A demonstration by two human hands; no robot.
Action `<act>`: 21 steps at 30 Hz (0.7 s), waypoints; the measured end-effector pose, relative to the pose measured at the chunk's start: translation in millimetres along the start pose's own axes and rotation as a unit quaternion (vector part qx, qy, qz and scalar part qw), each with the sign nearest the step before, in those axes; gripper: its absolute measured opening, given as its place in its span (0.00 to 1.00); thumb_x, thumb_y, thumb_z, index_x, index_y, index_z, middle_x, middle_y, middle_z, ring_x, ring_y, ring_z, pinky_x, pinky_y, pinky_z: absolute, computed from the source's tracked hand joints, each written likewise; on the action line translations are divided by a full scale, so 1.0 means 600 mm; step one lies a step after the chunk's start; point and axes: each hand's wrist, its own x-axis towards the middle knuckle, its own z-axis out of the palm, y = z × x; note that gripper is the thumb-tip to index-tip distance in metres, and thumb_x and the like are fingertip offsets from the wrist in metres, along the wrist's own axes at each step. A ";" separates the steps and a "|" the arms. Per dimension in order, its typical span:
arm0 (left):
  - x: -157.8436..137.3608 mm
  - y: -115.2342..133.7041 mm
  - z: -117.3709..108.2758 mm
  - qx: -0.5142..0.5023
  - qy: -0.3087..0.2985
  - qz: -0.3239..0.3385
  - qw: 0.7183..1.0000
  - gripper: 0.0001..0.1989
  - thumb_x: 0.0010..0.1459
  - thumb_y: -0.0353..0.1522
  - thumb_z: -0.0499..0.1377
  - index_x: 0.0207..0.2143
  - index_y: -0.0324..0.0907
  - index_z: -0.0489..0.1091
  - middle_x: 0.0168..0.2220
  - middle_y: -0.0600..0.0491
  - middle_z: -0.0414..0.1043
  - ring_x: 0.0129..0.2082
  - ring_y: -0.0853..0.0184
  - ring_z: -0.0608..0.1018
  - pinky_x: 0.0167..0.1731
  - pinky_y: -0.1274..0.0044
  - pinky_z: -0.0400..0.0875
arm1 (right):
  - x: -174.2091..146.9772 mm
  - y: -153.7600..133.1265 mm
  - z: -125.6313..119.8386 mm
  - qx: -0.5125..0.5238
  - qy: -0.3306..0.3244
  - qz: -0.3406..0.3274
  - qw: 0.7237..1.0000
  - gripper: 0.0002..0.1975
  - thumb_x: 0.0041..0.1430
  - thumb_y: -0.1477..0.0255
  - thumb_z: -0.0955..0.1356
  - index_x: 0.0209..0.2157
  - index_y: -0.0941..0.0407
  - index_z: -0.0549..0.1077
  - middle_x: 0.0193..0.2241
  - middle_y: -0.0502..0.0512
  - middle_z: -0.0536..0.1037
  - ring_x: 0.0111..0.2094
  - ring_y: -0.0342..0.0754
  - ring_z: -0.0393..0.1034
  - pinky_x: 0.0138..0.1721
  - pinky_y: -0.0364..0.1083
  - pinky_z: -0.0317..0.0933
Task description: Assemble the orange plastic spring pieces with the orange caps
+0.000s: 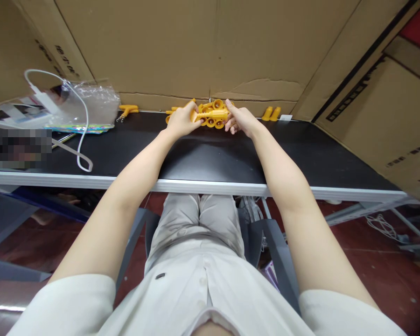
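Note:
A yellow plastic corkscrew piece (212,115) lies level between my hands over the back of the table. It has a flared left end, a thin neck and a thicker ridged right end. My left hand (182,121) is closed on the flared end. At the ridged end, my right hand (243,120) has its thumb and curled fingers around the tip. Just behind and below are several yellow cup-ended pieces (217,104), partly hidden by the hands. To the left lie yellow T-shaped handles (128,110) with metal spirals. Two yellow tapered sleeves (271,113) stand on the right.
The black table (213,158) has a silver front edge (210,186). Cardboard walls (196,46) rise at the back and right. On the left are a clear plastic bag (98,102) and a white cable (86,107). A small white block (285,117) sits back right.

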 end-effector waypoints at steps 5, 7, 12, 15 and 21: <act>0.002 -0.008 0.001 -0.007 0.007 -0.002 1.000 0.20 0.65 0.38 0.70 0.57 0.49 0.75 0.48 0.46 0.84 0.56 0.43 0.84 0.60 0.58 0.76 | -0.002 -0.001 -0.015 0.028 -0.053 -0.019 0.998 0.42 0.62 0.28 0.70 0.46 0.56 0.80 0.30 0.58 0.84 0.27 0.51 0.82 0.31 0.47 0.77; 0.003 -0.011 0.002 -0.009 0.011 -0.004 1.000 0.19 0.65 0.38 0.71 0.57 0.49 0.75 0.48 0.45 0.84 0.57 0.42 0.84 0.60 0.58 0.77 | 0.000 0.003 -0.022 0.032 -0.063 -0.042 0.997 0.35 0.65 0.36 0.76 0.50 0.55 0.79 0.37 0.58 0.86 0.30 0.50 0.83 0.32 0.45 0.76; 0.001 -0.006 0.000 0.001 0.011 -0.032 0.999 0.18 0.65 0.37 0.71 0.55 0.48 0.75 0.47 0.44 0.83 0.57 0.40 0.84 0.61 0.55 0.76 | 0.006 0.013 -0.027 0.040 -0.049 -0.094 0.994 0.28 0.65 0.60 0.82 0.60 0.53 0.76 0.46 0.55 0.85 0.38 0.48 0.86 0.40 0.46 0.78; -0.002 0.002 -0.003 0.004 0.006 -0.041 0.999 0.18 0.65 0.36 0.71 0.55 0.47 0.76 0.47 0.44 0.83 0.57 0.41 0.84 0.62 0.55 0.75 | 0.008 0.015 -0.024 0.040 -0.049 -0.101 0.993 0.25 0.61 0.62 0.83 0.55 0.53 0.77 0.43 0.54 0.85 0.39 0.50 0.86 0.40 0.47 0.79; -0.002 -0.001 -0.002 0.003 0.018 -0.021 1.000 0.18 0.64 0.38 0.71 0.54 0.47 0.76 0.45 0.45 0.84 0.54 0.43 0.85 0.60 0.59 0.77 | 0.006 0.012 -0.021 0.025 -0.046 -0.098 0.994 0.20 0.63 0.60 0.82 0.48 0.53 0.78 0.41 0.55 0.84 0.40 0.52 0.86 0.41 0.49 0.79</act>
